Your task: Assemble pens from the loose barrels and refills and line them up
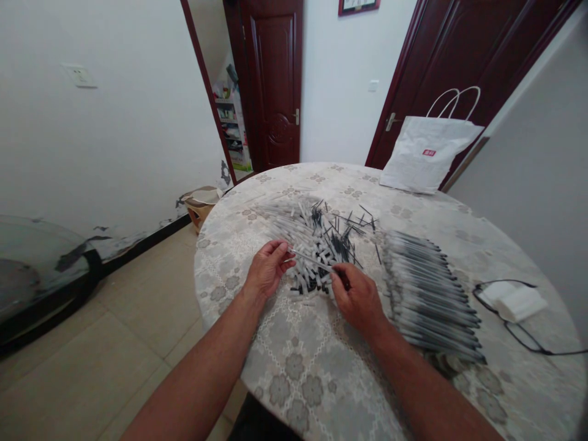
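Observation:
Between my two hands stretches a thin, pale pen barrel (312, 258). My left hand (272, 264) pinches its left end with thumb and fingertips. The right end is in my right hand (361, 297), whose fingers curl closed around it. Just beyond and beneath the barrel lies a heap of short white and black pen caps (316, 283). Loose black refills (342, 245) are scattered behind the caps, and clear pen tubes (280, 223) spread to the left, partly blurred. To the right of my right hand, many dark-tipped pens (432, 294) lie side by side in a row.
A patterned cloth covers the round table (294, 380). At its far right edge stands a white paper bag (427, 153). Glasses (521, 334) and folded white tissue (519, 300) lie on the right. A stool (199, 205) stands beyond the left edge, and a fan (41, 282) farther left.

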Demonstrator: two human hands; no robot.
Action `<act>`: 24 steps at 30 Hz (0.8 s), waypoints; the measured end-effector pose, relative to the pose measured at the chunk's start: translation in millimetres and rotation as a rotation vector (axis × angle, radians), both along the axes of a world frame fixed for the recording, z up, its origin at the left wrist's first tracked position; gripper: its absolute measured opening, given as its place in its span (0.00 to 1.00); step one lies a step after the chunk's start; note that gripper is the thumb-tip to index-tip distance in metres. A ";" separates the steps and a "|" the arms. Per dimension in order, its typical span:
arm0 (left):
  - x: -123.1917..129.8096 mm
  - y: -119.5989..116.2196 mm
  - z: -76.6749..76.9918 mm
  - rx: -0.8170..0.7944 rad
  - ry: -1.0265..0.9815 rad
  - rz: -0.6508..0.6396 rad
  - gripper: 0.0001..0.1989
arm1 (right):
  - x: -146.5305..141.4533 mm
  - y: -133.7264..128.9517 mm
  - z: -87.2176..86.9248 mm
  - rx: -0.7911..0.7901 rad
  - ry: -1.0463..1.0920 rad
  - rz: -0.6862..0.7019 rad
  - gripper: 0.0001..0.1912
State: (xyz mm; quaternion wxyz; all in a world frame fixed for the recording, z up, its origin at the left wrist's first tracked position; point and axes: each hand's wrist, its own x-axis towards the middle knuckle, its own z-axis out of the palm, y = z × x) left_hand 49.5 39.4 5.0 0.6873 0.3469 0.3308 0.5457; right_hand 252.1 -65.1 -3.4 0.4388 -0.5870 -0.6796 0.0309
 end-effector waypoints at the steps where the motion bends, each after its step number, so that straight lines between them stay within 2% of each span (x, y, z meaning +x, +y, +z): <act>1: 0.2 -0.1 -0.3 -0.006 0.015 -0.002 0.19 | -0.1 -0.2 0.2 0.008 -0.013 0.014 0.09; 10: 1.5 -1.4 -4.1 -0.057 0.024 -0.067 0.19 | 0.5 -0.7 0.3 0.053 -0.159 0.086 0.11; 14: 3.7 -3.8 -4.1 -0.054 0.016 -0.090 0.19 | 1.5 -0.2 -0.9 0.062 -0.141 0.098 0.12; 20: 4.8 -4.3 -4.7 -0.030 -0.002 -0.091 0.18 | -4.4 -4.8 9.1 -0.054 0.026 0.065 0.11; 24: 4.6 -4.2 -5.5 -0.015 0.026 -0.084 0.18 | -6.8 -3.6 10.3 -0.291 0.376 0.083 0.12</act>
